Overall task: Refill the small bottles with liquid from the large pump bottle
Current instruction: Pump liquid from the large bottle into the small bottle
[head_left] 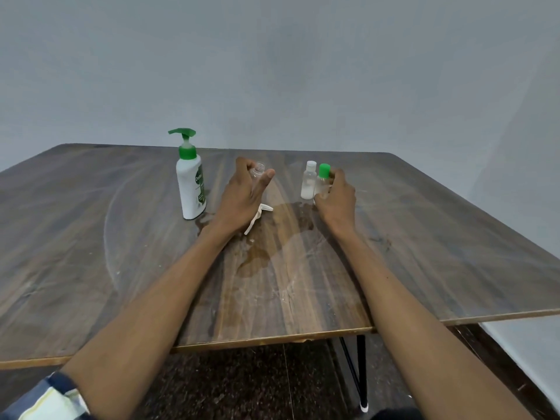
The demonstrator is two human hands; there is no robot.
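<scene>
Two bare forearms reach forward from the near edge across the worktop [424,237], roughly parallel, the hands arriving at mid-depth; a rolled plaid sleeve [51,398] shows at the lower left corner. The large pump bottle [191,183], white with a green pump head, stands upright at the left, just beside the left hand [242,195] and apart from it; the left hand is raised with its back toward the camera, fingers curled over and thumb extended upward, gripping an uncapped clear bottle [258,171] whose threaded neck shows between thumb and fingers; a white spray cap [257,218] with its tube lies on the worktop below the wrist, partly hidden by it. A wet patch [257,259] spreads on the wood between the two forearms and reaches toward the base of the large pump bottle. Further right, a white-capped bottle [309,180] stands upright and unheld, holding a small amount of white liquid; touching or just beside it, a green-capped bottle [323,181] stands upright in the right hand [338,197], whose fingers wrap its far side below the cap. Open worktop extends to the left of the large pump bottle and to the right of the right hand; the far edge meets a plain wall [272,71]; the right edge runs diagonally, well apart from the bottles.
</scene>
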